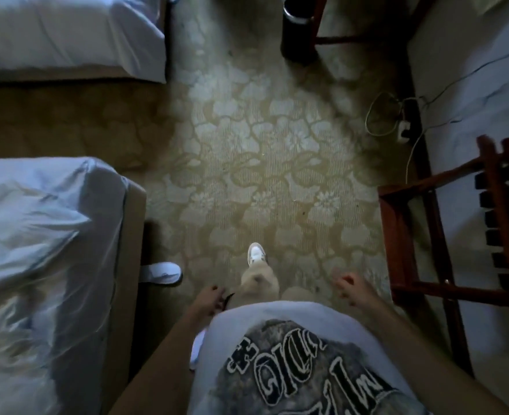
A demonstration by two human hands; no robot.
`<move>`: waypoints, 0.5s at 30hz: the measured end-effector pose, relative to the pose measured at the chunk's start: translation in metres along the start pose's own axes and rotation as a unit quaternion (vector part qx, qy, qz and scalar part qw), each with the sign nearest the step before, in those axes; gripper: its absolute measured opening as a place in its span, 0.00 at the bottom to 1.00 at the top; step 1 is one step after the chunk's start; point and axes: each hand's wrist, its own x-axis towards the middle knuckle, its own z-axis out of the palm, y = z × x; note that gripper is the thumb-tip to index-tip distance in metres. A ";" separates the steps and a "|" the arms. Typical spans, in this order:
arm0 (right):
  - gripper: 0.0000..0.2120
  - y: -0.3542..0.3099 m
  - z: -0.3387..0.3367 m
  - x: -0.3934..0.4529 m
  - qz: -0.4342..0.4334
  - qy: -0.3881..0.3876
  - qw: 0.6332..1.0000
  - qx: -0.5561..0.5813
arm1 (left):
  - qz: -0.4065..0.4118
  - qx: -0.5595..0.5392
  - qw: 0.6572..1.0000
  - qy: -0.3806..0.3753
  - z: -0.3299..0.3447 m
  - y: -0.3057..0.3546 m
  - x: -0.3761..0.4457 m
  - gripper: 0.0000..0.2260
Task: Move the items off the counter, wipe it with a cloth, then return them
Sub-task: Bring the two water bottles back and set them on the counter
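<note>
No counter, cloth or counter items are in view. I am looking straight down at a patterned carpet (265,163) while standing between two beds and a wall. My left hand (208,298) hangs by my left hip with its fingers loosely curled, next to a small dark strap (228,297) at my trousers. My right hand (346,287) hangs on the other side, also loosely curled and holding nothing. One foot in a white shoe (256,253) is set forward on the carpet.
A bed with white sheets (43,241) stands at the left, and a second bed (67,34) at the top left. A white slipper (161,272) lies by the near bed. A wooden luggage rack (445,235) stands at the right, with a power strip and cables (404,127) behind it and a dark bin (299,25) further back.
</note>
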 end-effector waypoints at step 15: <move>0.16 -0.303 -0.075 0.189 0.032 -0.030 0.998 0.047 | 0.089 0.046 0.993 0.057 -0.170 0.388 0.125 0.11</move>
